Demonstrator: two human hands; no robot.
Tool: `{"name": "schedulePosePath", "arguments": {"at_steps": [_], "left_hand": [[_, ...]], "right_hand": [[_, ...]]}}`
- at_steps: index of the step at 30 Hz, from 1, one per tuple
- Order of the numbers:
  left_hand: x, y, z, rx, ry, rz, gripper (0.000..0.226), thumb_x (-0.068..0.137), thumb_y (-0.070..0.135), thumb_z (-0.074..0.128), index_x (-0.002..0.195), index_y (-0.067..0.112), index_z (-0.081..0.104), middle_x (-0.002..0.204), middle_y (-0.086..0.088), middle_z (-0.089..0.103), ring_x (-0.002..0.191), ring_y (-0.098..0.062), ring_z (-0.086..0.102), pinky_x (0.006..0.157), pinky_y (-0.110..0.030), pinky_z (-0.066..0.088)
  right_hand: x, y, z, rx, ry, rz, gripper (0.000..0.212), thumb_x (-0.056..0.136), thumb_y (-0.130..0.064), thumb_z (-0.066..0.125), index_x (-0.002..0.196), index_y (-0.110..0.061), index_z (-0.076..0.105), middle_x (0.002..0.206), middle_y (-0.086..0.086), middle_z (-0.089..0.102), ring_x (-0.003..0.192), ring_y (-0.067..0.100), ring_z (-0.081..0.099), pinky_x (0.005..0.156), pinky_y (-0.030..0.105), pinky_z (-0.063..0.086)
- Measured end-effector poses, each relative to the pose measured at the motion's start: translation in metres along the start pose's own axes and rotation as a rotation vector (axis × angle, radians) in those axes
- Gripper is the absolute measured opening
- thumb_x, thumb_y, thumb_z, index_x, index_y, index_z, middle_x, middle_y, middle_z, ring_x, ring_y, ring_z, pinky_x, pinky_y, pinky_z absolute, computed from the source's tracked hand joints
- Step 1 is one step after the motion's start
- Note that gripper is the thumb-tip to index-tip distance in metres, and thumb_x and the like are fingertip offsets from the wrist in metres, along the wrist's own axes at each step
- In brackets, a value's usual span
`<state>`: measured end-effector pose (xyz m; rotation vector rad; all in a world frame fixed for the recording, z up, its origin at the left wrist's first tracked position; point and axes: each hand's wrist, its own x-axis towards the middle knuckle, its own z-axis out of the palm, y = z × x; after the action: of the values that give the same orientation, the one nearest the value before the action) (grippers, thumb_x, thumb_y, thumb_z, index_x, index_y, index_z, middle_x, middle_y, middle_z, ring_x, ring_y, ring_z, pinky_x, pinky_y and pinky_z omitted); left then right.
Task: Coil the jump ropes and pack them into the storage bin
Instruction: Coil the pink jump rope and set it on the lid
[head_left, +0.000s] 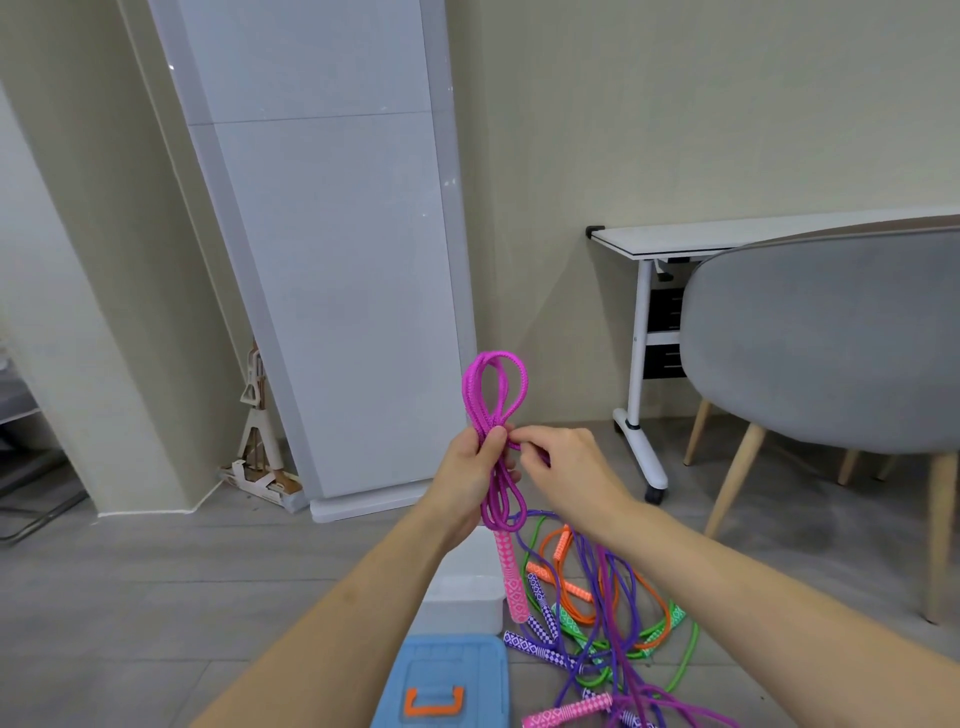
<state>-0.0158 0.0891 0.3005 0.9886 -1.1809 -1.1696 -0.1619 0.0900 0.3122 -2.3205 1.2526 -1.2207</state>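
Observation:
My left hand grips the middle of a coiled magenta jump rope, with loops standing above my fist and more loops hanging below. One pink patterned handle dangles under the coil. My right hand pinches a strand of the same rope beside my left thumb. The rope's free end trails down to its other pink handle on the floor. A white storage bin stands on the floor below my hands, partly hidden by my left forearm. Its blue lid with an orange clasp lies in front of it.
Purple, orange and green jump ropes lie tangled on the grey floor to the right of the bin. A grey chair and a white desk stand at the right. A tall white panel leans against the wall.

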Motion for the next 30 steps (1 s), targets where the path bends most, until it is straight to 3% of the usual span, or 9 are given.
{"name": "schedulePosePath", "arguments": {"at_steps": [3,6,10,13,15,18,20,24,30], "left_hand": [[-0.001,0.002,0.003,0.033,0.037,-0.005,0.022,0.108,0.019,0.041,0.100,0.003,0.054,0.080,-0.014,0.052,0.071,-0.020,0.053,0.066,-0.029,0.053],[-0.001,0.012,0.004,-0.062,0.086,-0.021,0.026,0.109,0.019,0.038,0.094,0.006,0.054,0.077,-0.010,0.059,0.065,-0.016,0.061,0.064,-0.030,0.054],[0.004,0.021,-0.012,-0.273,0.167,-0.008,0.028,0.110,0.020,0.035,0.092,0.009,0.054,0.076,-0.003,0.071,0.082,-0.022,0.066,0.083,-0.039,0.054],[0.008,0.026,-0.030,-0.515,0.215,-0.008,0.029,0.110,0.021,0.035,0.088,0.011,0.050,0.066,-0.001,0.059,0.069,-0.021,0.064,0.079,-0.038,0.055],[0.013,0.029,-0.042,-0.634,0.251,-0.025,0.028,0.110,0.025,0.036,0.087,0.013,0.048,0.064,0.001,0.048,0.051,-0.014,0.051,0.065,-0.032,0.055],[0.016,0.032,-0.057,-0.695,0.225,-0.080,0.029,0.109,0.031,0.036,0.086,0.015,0.047,0.061,0.005,0.038,0.041,-0.007,0.029,0.038,-0.018,0.029],[0.013,0.033,-0.062,-0.630,0.177,-0.122,0.030,0.109,0.032,0.036,0.085,0.016,0.046,0.061,0.006,0.034,0.040,-0.005,0.024,0.035,-0.017,0.021],[0.005,0.026,-0.059,-0.313,0.041,-0.223,0.027,0.109,0.030,0.037,0.087,0.018,0.045,0.063,0.006,0.038,0.044,-0.005,0.023,0.037,-0.016,0.021],[-0.004,0.011,-0.048,-0.012,-0.133,-0.278,0.024,0.109,0.028,0.039,0.092,0.013,0.046,0.069,-0.001,0.051,0.058,-0.015,0.048,0.049,-0.025,0.041]], "right_hand": [[-0.001,0.003,0.001,0.003,-0.049,-0.039,0.026,0.100,-0.015,0.053,0.112,-0.023,0.075,0.079,-0.009,0.072,0.070,0.008,0.060,0.072,0.033,0.051],[-0.003,0.009,0.001,0.134,-0.082,-0.012,0.022,0.102,-0.018,0.056,0.119,-0.024,0.069,0.078,-0.005,0.069,0.069,0.013,0.063,0.071,0.031,0.052],[-0.006,0.020,-0.009,0.301,-0.198,0.089,0.013,0.103,-0.016,0.057,0.103,-0.018,0.070,0.065,-0.004,0.062,0.060,0.009,0.056,0.061,0.019,0.044],[-0.011,0.033,-0.018,0.377,-0.334,0.129,0.019,0.104,-0.018,0.056,0.095,-0.015,0.073,0.060,-0.002,0.050,0.056,0.011,0.043,0.054,0.024,0.036],[-0.013,0.041,-0.023,0.390,-0.410,0.149,0.024,0.104,-0.020,0.057,0.089,-0.017,0.075,0.060,0.001,0.044,0.057,0.014,0.037,0.052,0.026,0.031],[-0.015,0.054,-0.029,0.301,-0.469,0.168,0.028,0.100,-0.023,0.058,0.078,-0.019,0.075,0.062,0.003,0.045,0.058,0.013,0.037,0.056,0.031,0.029],[-0.014,0.062,-0.035,0.280,-0.442,0.207,0.027,0.095,-0.020,0.056,0.073,-0.018,0.072,0.060,-0.003,0.046,0.056,0.010,0.037,0.057,0.031,0.028],[-0.009,0.064,-0.040,0.259,-0.346,0.196,0.026,0.098,-0.012,0.055,0.078,-0.015,0.070,0.057,-0.013,0.048,0.055,0.003,0.038,0.058,0.027,0.031],[-0.001,0.048,-0.035,0.199,-0.339,0.008,0.018,0.102,-0.027,0.056,0.089,-0.026,0.069,0.078,0.008,0.060,0.067,0.010,0.045,0.064,0.031,0.037]]}}
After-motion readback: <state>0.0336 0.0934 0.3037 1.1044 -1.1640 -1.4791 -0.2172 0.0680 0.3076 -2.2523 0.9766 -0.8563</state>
